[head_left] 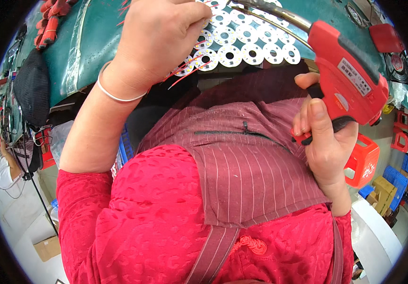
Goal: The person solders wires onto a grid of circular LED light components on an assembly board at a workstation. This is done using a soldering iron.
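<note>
My right hand (329, 137) is wrapped round the handle of a red soldering gun (343, 71). Its metal tip and a thin feed tube reach up and left over rows of round white circuit boards (229, 56) on the green bench. My left hand (159, 40) is closed above the left side of those boards, its fingertips pinched close to the top edge. What they pinch is hidden behind the hand. Thin red wires (185, 78) lie across the boards by my left wrist, some sticking out past the front edge.
The green bench mat (97, 42) spans the top. Bundles of red wire (50, 31) lie at its far left, near a black mesh chair back (30, 87). A red stool (362, 161) stands at right, with cardboard (383, 191) and blue crates (395, 184) beyond. Another person (6, 168) is at far left.
</note>
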A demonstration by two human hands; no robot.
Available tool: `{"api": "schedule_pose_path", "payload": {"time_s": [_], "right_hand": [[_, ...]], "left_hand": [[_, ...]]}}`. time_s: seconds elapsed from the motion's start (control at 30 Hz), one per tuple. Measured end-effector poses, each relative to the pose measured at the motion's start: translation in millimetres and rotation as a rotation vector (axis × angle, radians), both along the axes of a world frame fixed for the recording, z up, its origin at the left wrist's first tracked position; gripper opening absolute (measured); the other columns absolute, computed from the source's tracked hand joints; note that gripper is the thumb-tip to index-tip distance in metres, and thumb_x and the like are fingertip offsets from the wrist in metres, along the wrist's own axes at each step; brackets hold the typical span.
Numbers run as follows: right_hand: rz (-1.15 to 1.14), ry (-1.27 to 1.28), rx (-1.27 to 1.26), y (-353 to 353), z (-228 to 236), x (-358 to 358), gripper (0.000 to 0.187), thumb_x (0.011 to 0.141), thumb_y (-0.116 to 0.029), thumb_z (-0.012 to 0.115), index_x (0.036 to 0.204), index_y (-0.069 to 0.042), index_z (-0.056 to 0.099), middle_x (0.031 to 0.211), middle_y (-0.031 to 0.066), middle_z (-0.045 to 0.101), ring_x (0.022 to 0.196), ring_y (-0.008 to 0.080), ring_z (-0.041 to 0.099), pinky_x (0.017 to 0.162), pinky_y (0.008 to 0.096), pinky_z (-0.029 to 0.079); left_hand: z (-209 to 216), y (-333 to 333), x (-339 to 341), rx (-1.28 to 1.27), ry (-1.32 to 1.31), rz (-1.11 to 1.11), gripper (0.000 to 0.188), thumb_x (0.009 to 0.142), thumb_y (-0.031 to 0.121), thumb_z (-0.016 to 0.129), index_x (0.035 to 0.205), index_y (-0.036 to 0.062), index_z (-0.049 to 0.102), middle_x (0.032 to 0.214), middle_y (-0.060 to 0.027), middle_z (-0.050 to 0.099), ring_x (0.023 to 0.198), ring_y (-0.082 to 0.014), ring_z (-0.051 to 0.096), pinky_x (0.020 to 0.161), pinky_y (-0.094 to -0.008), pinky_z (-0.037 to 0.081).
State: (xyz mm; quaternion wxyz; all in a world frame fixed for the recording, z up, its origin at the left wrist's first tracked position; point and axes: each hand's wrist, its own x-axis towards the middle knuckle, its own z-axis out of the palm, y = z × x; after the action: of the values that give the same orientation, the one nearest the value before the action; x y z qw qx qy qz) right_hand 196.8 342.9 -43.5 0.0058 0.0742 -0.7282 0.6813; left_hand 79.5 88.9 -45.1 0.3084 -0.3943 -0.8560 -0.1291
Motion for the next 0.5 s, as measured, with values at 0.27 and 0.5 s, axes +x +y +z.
{"api": "schedule_pose_path", "payload": {"time_s": [0.27,0.5], "right_hand": [[-0.203,0.075,0.153,15.5,33.6,-0.9,0.032,0.099,-0.015,0.055,0.124,0.004,0.05,0.118,0.0175,0.061,0.06,0.0068,0.048,0.054,0.023,0.044],[-0.362,0.285,0.688,72.0,115.9,-20.5,0.027,0.098,-0.018,0.058,0.117,0.0,0.063,0.061,-0.0026,0.052,0.047,0.0035,0.04,0.044,0.0203,0.027]], "left_hand": [[-17.1,-9.0,-3.3,0.07,-0.015,-0.023,0.007,0.072,0.008,0.074,0.078,0.0092,0.07,0.072,-0.0034,0.057,0.071,-0.0232,0.057,0.076,-0.0375,0.044],[-1.8,-54.5,-22.2,0.184,-0.013,0.101,0.008,0.08,0.008,0.072,0.088,0.0053,0.071,0.08,-0.0091,0.063,0.075,-0.0288,0.061,0.072,-0.037,0.047]]}}
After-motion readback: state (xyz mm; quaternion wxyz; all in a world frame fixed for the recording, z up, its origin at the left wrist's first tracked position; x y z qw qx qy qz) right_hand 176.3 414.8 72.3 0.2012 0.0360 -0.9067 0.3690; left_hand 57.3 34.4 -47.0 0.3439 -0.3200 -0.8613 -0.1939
